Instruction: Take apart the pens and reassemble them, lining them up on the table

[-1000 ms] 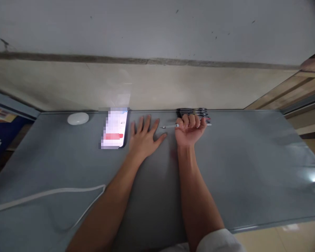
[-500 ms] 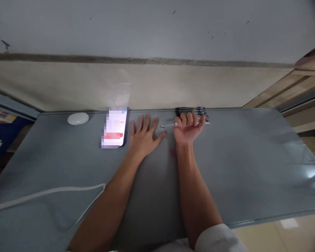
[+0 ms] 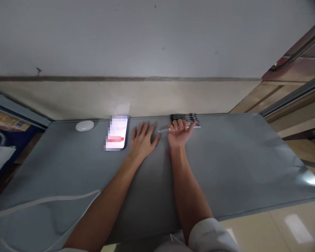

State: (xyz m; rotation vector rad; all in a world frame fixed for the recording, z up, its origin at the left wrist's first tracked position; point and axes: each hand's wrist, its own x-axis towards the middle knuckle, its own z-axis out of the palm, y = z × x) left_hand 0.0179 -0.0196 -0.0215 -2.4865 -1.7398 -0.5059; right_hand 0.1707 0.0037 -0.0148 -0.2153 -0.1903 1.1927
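Observation:
My left hand (image 3: 142, 142) lies flat on the grey tabletop, fingers spread, between the phone and the pens. It holds nothing. My right hand (image 3: 178, 133) is turned palm up with its fingers curled around a white pen (image 3: 164, 131). The metal tip of this pen points left, toward my left thumb; the rest of the barrel is hidden by the fingers. Just behind my right hand, several dark pens (image 3: 183, 116) lie side by side near the table's back edge, partly covered by the fingers.
A phone (image 3: 117, 133) with a lit, partly blurred screen lies left of my left hand. Farther left is a white rounded case (image 3: 84, 125). A white cable (image 3: 45, 200) crosses the front left of the table (image 3: 238, 168). A wall (image 3: 157, 96) rises directly behind.
The camera view has shifted, so the table and both hands sit slightly lower. Both hands keep nearly the same poses, and the pen is still in the right fingers.

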